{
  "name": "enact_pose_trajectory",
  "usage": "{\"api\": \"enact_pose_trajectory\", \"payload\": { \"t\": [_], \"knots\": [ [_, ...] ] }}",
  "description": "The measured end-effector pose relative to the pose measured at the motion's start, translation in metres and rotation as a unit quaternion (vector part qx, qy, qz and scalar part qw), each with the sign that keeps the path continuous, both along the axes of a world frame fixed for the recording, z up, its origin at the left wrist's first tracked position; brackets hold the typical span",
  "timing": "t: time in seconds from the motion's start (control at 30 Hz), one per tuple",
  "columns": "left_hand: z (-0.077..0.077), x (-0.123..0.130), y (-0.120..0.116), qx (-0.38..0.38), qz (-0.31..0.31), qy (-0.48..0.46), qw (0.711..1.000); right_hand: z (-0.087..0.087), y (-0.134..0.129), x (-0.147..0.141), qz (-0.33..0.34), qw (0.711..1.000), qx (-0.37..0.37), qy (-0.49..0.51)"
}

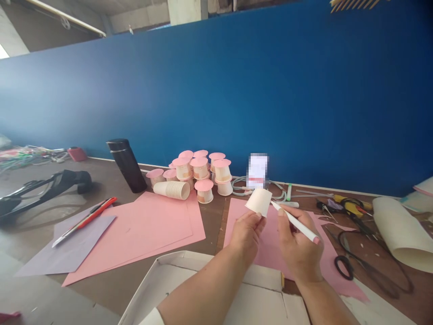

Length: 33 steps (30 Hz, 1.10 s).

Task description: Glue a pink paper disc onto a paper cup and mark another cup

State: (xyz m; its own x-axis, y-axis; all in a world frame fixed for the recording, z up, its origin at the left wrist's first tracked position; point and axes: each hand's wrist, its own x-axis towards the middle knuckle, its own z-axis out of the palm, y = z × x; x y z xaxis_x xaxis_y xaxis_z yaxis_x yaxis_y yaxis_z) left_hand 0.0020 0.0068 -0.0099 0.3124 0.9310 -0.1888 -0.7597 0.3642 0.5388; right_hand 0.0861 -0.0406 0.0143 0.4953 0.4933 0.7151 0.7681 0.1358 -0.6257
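My left hand (248,232) grips a white paper cup (259,201), turned upside down and slightly tilted. A white pen (299,224) with a pink end rests in my right hand (299,241), its tip at the right side of the cup. Under both hands lies pink paper (270,253). Several upturned cups with pink discs on top (204,191) stand stacked to the left, beside a lying stack of nested white cups (172,190).
A black bottle (127,167), an orange cutter (86,221) on purple paper (84,248) and pink sheets (145,230) are at left. White cardboard (182,262) lies in front. Rightward are a paper roll (402,230), scissors (343,267) and cables. A propped phone (257,169) stands behind.
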Motion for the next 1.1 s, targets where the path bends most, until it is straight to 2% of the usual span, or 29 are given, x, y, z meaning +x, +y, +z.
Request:
{"api": "enact_pose_trajectory", "payload": {
  "t": [0.47,1.1],
  "knots": [
    [-0.0041,-0.0005,0.0017,0.018,-0.034,0.017,0.999,-0.0072,0.0035,0.0033,0.026,0.998,-0.056,-0.009],
    [-0.0054,-0.0007,0.001,0.03,-0.054,0.028,0.998,-0.0056,0.004,0.0018,0.033,0.997,-0.066,-0.023]
  ]
}}
